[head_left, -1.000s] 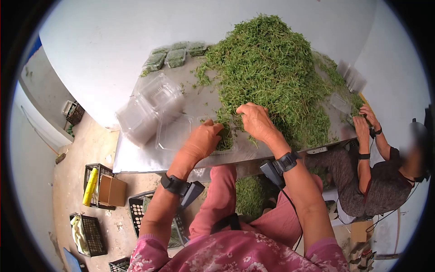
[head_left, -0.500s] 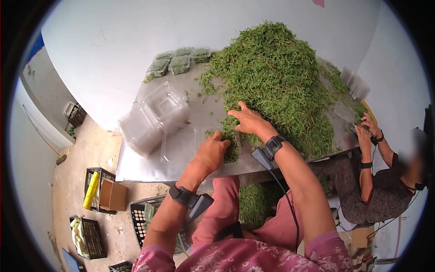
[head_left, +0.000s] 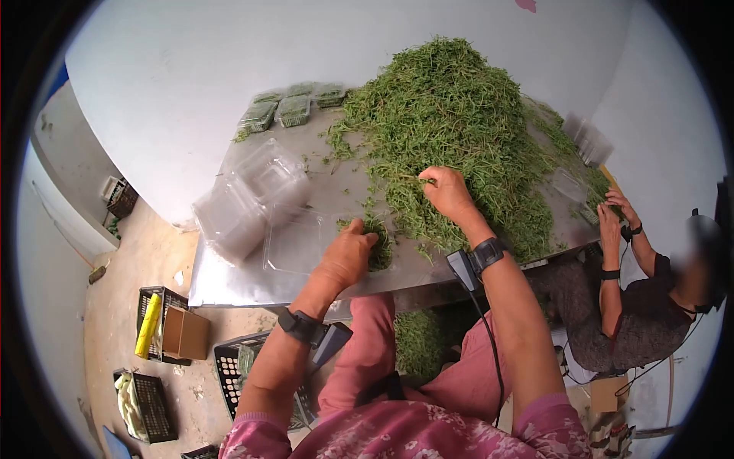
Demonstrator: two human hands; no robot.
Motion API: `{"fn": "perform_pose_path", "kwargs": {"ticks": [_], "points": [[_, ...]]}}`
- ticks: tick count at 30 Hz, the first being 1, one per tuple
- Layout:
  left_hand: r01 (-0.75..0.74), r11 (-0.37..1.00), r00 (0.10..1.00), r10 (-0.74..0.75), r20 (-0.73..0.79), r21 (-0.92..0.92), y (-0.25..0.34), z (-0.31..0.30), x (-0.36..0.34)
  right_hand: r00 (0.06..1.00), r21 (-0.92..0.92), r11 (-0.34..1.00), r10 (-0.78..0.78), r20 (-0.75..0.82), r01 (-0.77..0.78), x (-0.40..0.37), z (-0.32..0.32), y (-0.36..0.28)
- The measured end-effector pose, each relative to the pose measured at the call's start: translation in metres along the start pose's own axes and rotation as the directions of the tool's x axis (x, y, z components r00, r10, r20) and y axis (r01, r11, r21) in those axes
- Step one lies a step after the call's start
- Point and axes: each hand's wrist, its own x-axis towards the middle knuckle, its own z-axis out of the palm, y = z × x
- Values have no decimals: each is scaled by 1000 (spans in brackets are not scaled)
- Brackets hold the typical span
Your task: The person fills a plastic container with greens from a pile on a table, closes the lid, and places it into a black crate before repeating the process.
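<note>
A tall heap of leafy green stems [head_left: 459, 107] lies on the metal table [head_left: 222, 283]. At its near left side, my right hand [head_left: 447, 195] is closed in a pinch on some green stems; exactly how much it holds is hidden. My left hand [head_left: 348, 252] curls its fingers over a small bunch of greens [head_left: 379, 251] in an open clear plastic clamshell box. The box's empty lid [head_left: 294, 243] lies flat to the left of that hand. Further left stand nested stacks of clear clamshell boxes [head_left: 238, 218].
Several filled boxes [head_left: 294, 112] sit at the table's back left. On the right, a co-worker's hands [head_left: 614, 214] are near another clear box, with a box stack [head_left: 587, 140] behind. Black crates [head_left: 157, 405] and a cardboard box [head_left: 186, 333] stand on the floor.
My right hand has moved from beside the box up and right to the heap, its spread fingers now pinched together. My left hand stays at the greens in the box.
</note>
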Motion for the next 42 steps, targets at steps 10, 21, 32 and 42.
{"fn": "perform_pose_path", "kwargs": {"ticks": [10, 21, 32, 42], "points": [[6, 1000, 1000, -5, 30, -29, 4, -8, 1, 925, -115, 986, 155, 347, -122, -36, -22, 6], [25, 999, 999, -24, 47, -20, 10, -15, 1, 872, -191, 971, 214, 441, -142, -32, -23, -18], [14, 1000, 1000, -14, 20, -17, 12, -17, 0, 891, -127, 957, 291, 348, -262, -38, -7, -16], [33, 988, 997, -42, -59, -149, 20, -49, -7, 869, 347, 813, 349, 352, -467, -25, -23, -31]]}}
